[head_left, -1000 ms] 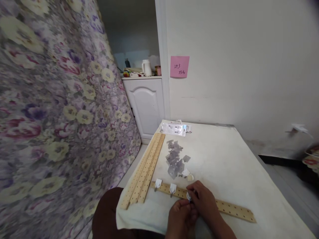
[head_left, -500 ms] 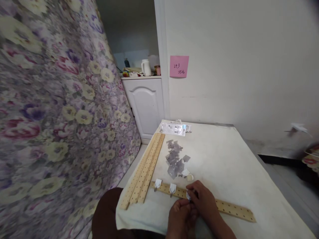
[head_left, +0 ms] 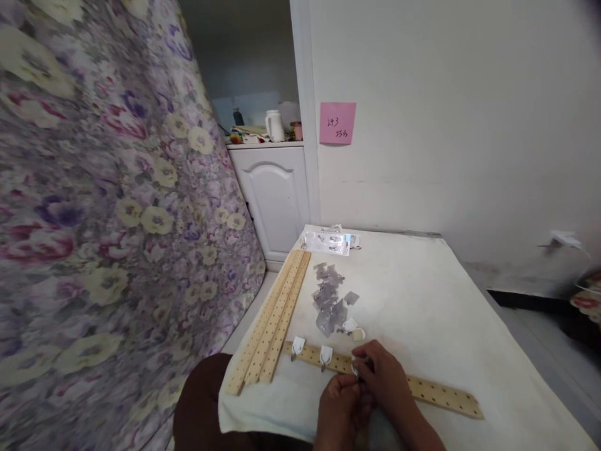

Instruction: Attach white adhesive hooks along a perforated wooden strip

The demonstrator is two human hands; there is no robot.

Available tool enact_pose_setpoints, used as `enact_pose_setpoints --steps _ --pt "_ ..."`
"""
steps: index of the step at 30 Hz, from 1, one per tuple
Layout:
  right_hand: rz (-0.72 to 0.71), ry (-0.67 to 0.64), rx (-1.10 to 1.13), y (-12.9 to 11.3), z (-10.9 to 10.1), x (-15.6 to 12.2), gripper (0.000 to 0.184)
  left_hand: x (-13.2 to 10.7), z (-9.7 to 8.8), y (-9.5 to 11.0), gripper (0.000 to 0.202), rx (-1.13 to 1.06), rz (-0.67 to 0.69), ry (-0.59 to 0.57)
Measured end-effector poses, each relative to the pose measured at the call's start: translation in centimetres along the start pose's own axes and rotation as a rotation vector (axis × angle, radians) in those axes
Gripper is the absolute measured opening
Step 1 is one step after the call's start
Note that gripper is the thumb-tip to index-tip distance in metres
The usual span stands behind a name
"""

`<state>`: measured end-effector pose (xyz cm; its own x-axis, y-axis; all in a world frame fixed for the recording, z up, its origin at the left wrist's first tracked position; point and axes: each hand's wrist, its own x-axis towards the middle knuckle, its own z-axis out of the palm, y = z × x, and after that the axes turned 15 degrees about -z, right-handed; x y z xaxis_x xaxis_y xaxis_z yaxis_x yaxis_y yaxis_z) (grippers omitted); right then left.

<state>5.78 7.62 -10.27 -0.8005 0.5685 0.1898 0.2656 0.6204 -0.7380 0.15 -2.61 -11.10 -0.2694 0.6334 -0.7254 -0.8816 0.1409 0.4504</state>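
- A large flowered fabric (head_left: 94,219), purple and cream, fills the left side and slopes down towards the floor.
- A knee in dark brown cloth (head_left: 197,401) shows at the bottom, against the near left corner of the worktop (head_left: 446,300), which is covered in a pale sheet.
- A stack of perforated wooden strips (head_left: 277,310) lies along the worktop's left edge, running away from the viewer.
- Behind, through a doorway, stands a white cupboard (head_left: 275,200) with a white jug (head_left: 275,127) on top.
- Two white hooks (head_left: 297,346) sit side by side on the left end of a long wooden strip (head_left: 436,394), which lies across the near part of the worktop.
- A clear packet (head_left: 326,242) lies at the far edge, and a pile of small grey squares (head_left: 331,300) lies between it and the hooks.
- A pink note (head_left: 337,123) is stuck on the white wall above.
- The left hand (head_left: 342,407) has its fingers curled, tips touching a third hook (head_left: 355,372); whether its grip truly holds the hook cannot be told.
- The third hook is on the long wooden strip, just right of the other two, mostly hidden by fingers.
- The right hand (head_left: 382,379) rests over the strip, its grip closed on that third hook from above.
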Motion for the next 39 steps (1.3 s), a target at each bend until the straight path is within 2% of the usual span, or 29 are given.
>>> enact_pose_setpoints --steps 5,11,16,20,28,33,37,39 --pt "0.093 -0.024 -0.027 -0.5 -0.5 0.5 0.014 0.2 0.1 0.0 0.031 -0.014 -0.021 0.041" --pt "0.214 -0.125 -0.077 -0.5 -1.3 1.2 0.012 0.1 -0.1 0.0 0.029 0.014 -0.01 0.01" --pt "0.194 -0.173 -0.086 0.4 -1.1 1.9 0.009 0.1 0.1 0.2 0.027 0.026 -0.039 0.047" --pt "0.163 -0.172 -0.071 0.5 -1.0 2.0 0.01 -0.2 0.2 0.3 0.028 0.037 -0.023 0.022" --pt "0.096 -0.078 0.067 1.2 -1.0 1.6 0.012 0.0 -0.4 -0.1 0.029 0.084 -0.003 -0.002" --pt "0.166 0.011 0.279 1.8 -1.8 1.0 0.021 0.5 -0.6 -0.3 0.033 0.107 0.004 0.037" --pt "0.056 0.105 0.113 2.7 -2.6 1.6 0.017 0.2 -0.5 -0.2 0.035 0.123 -0.017 0.012" --pt "0.039 0.108 0.053 3.0 -2.5 2.3 0.019 0.0 -0.7 -0.2 0.035 0.131 -0.011 -0.017"
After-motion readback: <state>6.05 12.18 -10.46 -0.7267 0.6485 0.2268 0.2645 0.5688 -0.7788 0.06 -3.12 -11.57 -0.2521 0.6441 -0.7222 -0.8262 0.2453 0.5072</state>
